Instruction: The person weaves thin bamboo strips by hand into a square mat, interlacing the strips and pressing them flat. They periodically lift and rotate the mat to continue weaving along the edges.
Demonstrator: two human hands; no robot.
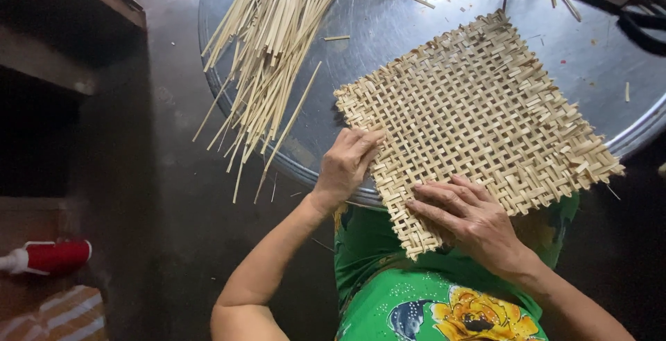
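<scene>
The left hand (345,165) pinches the woven mat (479,115) at the tray's (388,29) near edge; the right hand (466,217) lies open, maybe pressing it.

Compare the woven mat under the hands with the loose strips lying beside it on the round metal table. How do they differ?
The woven mat is interlaced into a flat, open-lattice square; the loose strips lie unwoven in a fanned bundle. The left hand grips the mat's edge and the right hand presses flat on it; no hand touches the strips. Both overhang the round metal table. They share the same pale straw colour.
</scene>
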